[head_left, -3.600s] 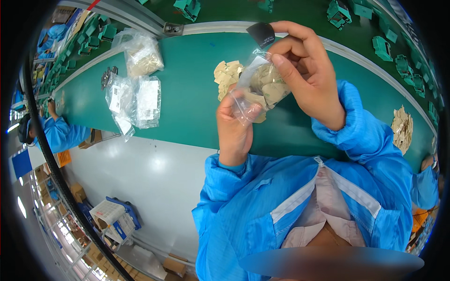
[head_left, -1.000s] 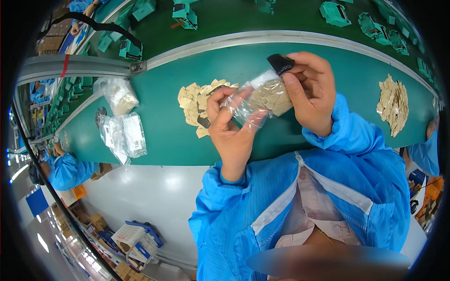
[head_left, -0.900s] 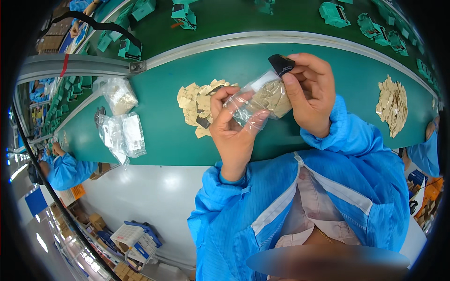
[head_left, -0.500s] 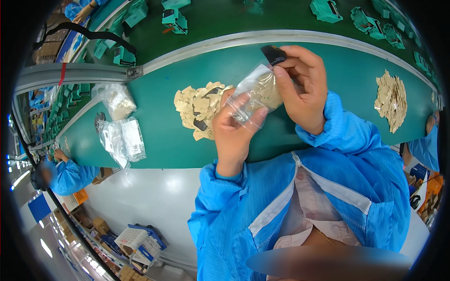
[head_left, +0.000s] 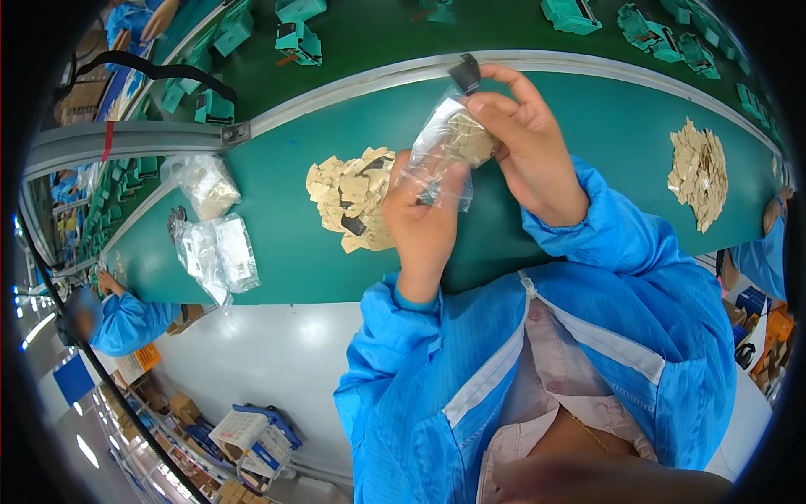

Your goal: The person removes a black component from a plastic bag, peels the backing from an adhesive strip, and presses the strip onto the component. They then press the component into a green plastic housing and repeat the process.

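Left hand [head_left: 424,223] pinches lower corner of clear plastic bag [head_left: 445,151]; right hand [head_left: 525,139] grips bag's top, small black piece [head_left: 464,74] caught at fingertips. Both hands clamped on bag, raised above green surface [head_left: 588,109]. Step looks like handling bag's mouth; next move likely needs steady two-hand hold. Bag crinkled, transparent, holds tan flat pieces. Loose tan pile [head_left: 353,197] lies below on surface, near left hand.

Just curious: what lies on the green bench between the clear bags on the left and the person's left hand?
In the head view, a loose pile of tan pieces lies between the clear bags and the left hand.
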